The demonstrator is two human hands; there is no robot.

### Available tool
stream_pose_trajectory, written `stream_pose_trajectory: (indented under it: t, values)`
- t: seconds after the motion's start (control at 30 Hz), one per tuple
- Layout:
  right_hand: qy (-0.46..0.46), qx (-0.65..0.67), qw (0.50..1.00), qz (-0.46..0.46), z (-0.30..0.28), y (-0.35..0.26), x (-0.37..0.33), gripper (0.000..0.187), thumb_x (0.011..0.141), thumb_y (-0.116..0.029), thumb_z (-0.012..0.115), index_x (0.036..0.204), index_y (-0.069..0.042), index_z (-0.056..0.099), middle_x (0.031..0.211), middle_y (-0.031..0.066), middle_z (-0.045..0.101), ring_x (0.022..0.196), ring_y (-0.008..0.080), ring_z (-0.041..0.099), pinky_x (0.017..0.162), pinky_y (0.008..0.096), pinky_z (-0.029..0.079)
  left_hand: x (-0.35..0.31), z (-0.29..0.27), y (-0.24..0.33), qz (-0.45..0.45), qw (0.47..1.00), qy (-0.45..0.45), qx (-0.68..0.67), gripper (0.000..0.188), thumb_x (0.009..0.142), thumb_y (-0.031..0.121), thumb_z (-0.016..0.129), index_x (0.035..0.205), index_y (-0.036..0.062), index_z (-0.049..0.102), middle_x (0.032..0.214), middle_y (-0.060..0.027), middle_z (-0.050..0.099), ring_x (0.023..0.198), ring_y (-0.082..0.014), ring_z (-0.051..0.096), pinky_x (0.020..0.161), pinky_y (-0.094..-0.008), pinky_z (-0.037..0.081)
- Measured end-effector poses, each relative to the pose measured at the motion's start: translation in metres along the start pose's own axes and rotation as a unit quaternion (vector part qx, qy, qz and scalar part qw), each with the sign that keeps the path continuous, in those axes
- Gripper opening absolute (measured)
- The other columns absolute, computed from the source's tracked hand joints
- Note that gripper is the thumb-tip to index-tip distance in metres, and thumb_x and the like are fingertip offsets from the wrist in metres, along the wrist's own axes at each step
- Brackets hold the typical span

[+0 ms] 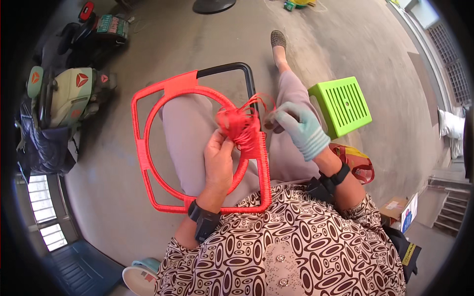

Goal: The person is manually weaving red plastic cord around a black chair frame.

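Note:
A square frame point(141, 153) with a ring inside it rests across my lap. Glossy red cord is wound tightly round most of it, while bare black tube point(249, 81) shows at the far right corner. My left hand point(218, 160), ungloved, closes its fingers and thumb round a loose bundle of red cord point(236, 121) at the right side of the ring. To the right of the frame is my right hand point(298, 127) in a pale blue knitted glove. Its fingers are pinched together where a thin loop of the cord meets them; the fingertips are slightly blurred.
A green slatted plastic stool point(341, 107) stands right of my leg, with a red and yellow bag point(353, 165) nearer me. Parked scooters point(74, 91) line the left side. A cardboard box point(395, 207) lies at the right, and a white bowl-like thing point(138, 280) sits at lower left.

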State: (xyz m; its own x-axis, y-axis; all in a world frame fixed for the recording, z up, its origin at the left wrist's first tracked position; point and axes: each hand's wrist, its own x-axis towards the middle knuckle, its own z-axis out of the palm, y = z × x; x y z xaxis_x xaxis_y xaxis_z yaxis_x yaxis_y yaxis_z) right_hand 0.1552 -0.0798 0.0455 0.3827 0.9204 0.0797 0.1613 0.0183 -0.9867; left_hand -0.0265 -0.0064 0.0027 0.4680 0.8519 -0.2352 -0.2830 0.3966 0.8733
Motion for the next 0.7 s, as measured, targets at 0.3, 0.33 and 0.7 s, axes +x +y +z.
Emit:
stream_pose_trajectory:
  t: [0.3, 0.33, 0.7]
  values:
    - [-0.264, 0.078, 0.937, 0.214, 0.011, 0.044, 0.015, 0.023, 0.089, -0.021, 0.056, 0.100, -0.002, 0.058, 0.083, 0.0028, 0.062, 0.068, 0.0117, 0.058, 0.066, 0.0268, 0.051, 0.008, -0.002, -0.002, -0.063, 0.995, -0.005, -0.072, 0.020, 0.091, 0.004, 0.050, 0.111, 0.0021, 0.054, 0.104, -0.0065, 0.061, 0.092, -0.0158, 0.060, 0.083, -0.0311, 0.049]
    - [-0.202, -0.068, 0.967, 0.137, 0.005, 0.046, 0.016, 0.021, 0.087, -0.020, 0.058, 0.096, -0.001, 0.059, 0.083, 0.0036, 0.063, 0.066, 0.0118, 0.057, 0.064, 0.0276, 0.051, 0.007, 0.001, 0.000, -0.061, 0.990, -0.010, -0.124, 0.021, 0.091, 0.005, 0.050, 0.111, 0.0015, 0.053, 0.104, -0.0070, 0.061, 0.092, -0.0165, 0.059, 0.083, -0.0321, 0.049]
    - [-0.024, 0.762, 0.643, -0.068, -0.148, 0.059, -0.035, 0.025, 0.091, -0.028, 0.051, 0.103, -0.006, 0.049, 0.080, -0.0001, 0.049, 0.075, 0.0148, 0.050, 0.078, 0.0342, 0.044, 0.008, 0.001, 0.005, -0.087, 0.988, -0.071, -0.102, 0.028, 0.094, 0.010, 0.050, 0.119, 0.0001, 0.047, 0.104, -0.0082, 0.061, 0.092, -0.0139, 0.060, 0.081, -0.0285, 0.049]
